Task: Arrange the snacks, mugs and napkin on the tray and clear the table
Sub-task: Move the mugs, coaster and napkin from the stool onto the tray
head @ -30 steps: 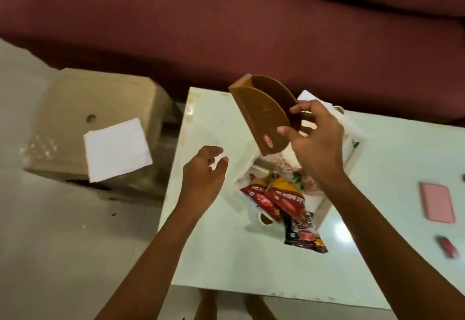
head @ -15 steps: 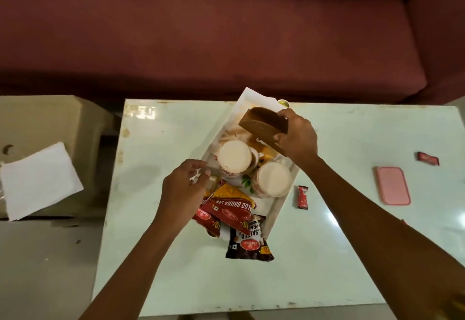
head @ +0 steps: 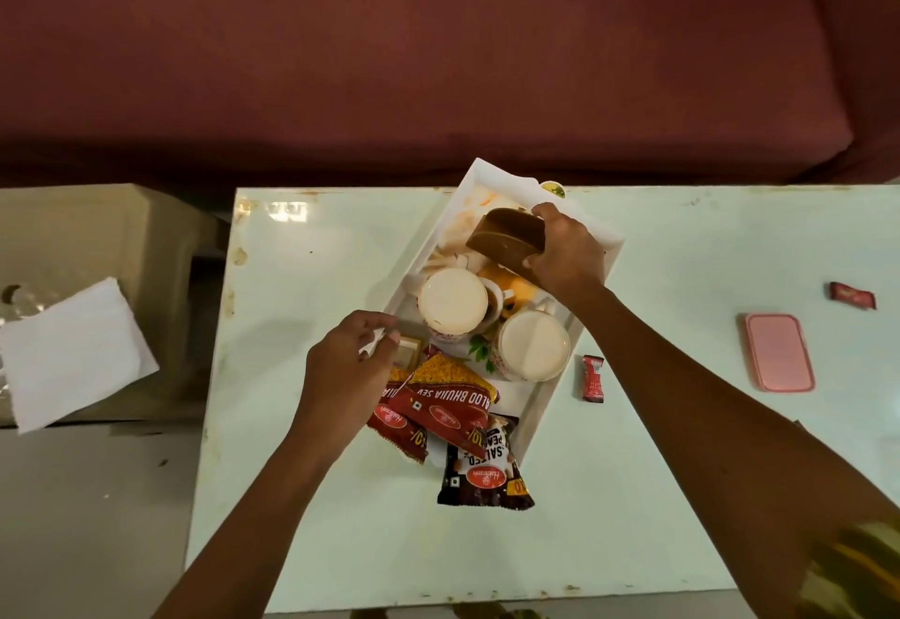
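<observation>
- Tray [head: 506, 418], white, sits askew on the pale table [head: 302, 472], its far end toward the maroon sofa [head: 438, 58]; two mugs [head: 453, 301] stand mid-tray, side by side; snack packets [head: 453, 404] spill over its near end.
- Right hand [head: 565, 258], over the tray's far end, has fingers curled tight around a brown napkin holder [head: 501, 241]; left hand [head: 346, 370], at the tray's left rim, fingers loosely bent, touching the edge.
- Right of the tray: small red sachet [head: 592, 378], then pink lid [head: 779, 352]; white napkin [head: 73, 350] lies well left, on a beige box [head: 97, 228].
</observation>
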